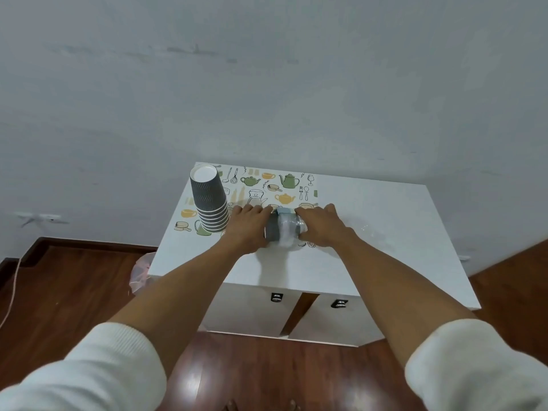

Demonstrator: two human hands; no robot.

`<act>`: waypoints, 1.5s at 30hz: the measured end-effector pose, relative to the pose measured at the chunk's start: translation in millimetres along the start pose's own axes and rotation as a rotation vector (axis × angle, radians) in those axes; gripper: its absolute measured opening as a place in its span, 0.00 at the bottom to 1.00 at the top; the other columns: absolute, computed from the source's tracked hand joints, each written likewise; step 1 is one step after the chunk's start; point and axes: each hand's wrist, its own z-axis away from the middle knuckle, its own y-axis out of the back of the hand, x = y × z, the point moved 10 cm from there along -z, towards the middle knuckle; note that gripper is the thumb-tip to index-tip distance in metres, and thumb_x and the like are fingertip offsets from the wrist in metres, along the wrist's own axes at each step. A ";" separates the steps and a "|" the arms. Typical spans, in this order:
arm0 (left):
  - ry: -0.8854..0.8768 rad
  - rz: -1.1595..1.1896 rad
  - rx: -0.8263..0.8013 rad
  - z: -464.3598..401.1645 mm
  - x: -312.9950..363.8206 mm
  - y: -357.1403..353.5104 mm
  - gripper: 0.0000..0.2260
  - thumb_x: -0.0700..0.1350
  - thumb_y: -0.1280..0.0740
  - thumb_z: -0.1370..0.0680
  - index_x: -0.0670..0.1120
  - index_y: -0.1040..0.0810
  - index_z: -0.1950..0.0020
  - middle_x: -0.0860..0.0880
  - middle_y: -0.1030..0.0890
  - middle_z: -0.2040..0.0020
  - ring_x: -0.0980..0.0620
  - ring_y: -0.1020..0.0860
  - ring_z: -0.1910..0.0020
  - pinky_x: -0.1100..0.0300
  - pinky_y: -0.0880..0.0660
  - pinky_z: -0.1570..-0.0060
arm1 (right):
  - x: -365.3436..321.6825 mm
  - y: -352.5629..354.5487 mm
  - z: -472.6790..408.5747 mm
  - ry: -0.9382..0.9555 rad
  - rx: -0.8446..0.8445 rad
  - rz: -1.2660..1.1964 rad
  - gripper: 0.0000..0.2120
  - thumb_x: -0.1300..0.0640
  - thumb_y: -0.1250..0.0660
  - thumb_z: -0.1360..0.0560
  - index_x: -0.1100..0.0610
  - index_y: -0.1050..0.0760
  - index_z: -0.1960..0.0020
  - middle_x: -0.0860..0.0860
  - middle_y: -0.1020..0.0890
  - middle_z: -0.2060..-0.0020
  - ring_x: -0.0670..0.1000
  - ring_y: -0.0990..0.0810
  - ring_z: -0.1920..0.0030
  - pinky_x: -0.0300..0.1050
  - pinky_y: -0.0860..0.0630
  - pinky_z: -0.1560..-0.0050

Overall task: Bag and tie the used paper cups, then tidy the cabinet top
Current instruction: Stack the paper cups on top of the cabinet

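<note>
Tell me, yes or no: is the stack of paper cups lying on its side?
No, the stack of paper cups stands upside down on the patterned mat.

Pale grey wall [267, 69], scuffed with faint dark marks. Glossy reddish-brown wooden floor [267, 375] below, edged by a dark skirting board [89, 243]. White cabinet [370, 232] against the wall, two doors with small dark handles [276, 297].

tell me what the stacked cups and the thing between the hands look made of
Stacked cups: paper, it seems, with matte grey rippled walls and white rims. Roll between the left hand and right hand: probably thin clear plastic bags, glossy and translucent.
</note>
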 end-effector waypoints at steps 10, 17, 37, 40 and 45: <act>-0.065 -0.218 0.483 11.7 -4.6 137.6 0.31 0.53 0.27 0.35 0.47 0.28 0.34 0.47 0.24 0.41 0.43 0.27 0.43 0.48 0.38 0.41 | 33.6 25.6 13.5 -0.248 0.075 0.061 0.12 0.54 0.41 0.18 0.55 0.28 0.37 0.51 0.19 0.42 0.57 0.22 0.39 0.51 0.34 0.42; 0.096 0.471 0.808 63.4 -80.0 198.3 0.31 0.59 0.27 0.32 0.47 0.32 0.35 0.54 0.22 0.46 0.50 0.22 0.50 0.53 0.35 0.41 | 3.1 46.4 -1.1 -0.259 0.063 0.041 0.14 0.57 0.40 0.20 0.54 0.27 0.35 0.52 0.19 0.41 0.56 0.22 0.38 0.52 0.34 0.38; 0.328 0.849 0.580 75.4 -159.7 103.5 0.35 0.65 0.26 0.35 0.58 0.37 0.34 0.60 0.22 0.44 0.53 0.20 0.47 0.49 0.21 0.50 | -51.3 3.9 -13.5 -0.208 0.010 0.014 0.14 0.60 0.43 0.19 0.55 0.27 0.36 0.52 0.19 0.41 0.57 0.22 0.37 0.53 0.32 0.38; 0.329 0.814 0.516 68.0 -160.6 96.2 0.36 0.64 0.26 0.35 0.57 0.36 0.33 0.58 0.21 0.42 0.50 0.19 0.45 0.46 0.21 0.48 | -50.1 -2.7 -11.2 -0.215 -0.002 0.021 0.14 0.60 0.42 0.19 0.55 0.28 0.35 0.52 0.20 0.39 0.57 0.23 0.36 0.53 0.32 0.37; 0.339 0.829 0.500 66.6 -159.8 80.4 0.36 0.63 0.27 0.35 0.56 0.36 0.31 0.56 0.20 0.40 0.48 0.19 0.43 0.45 0.21 0.46 | -49.8 -6.0 -10.9 -0.198 0.007 0.008 0.13 0.58 0.41 0.19 0.56 0.29 0.35 0.52 0.20 0.39 0.57 0.23 0.36 0.52 0.31 0.38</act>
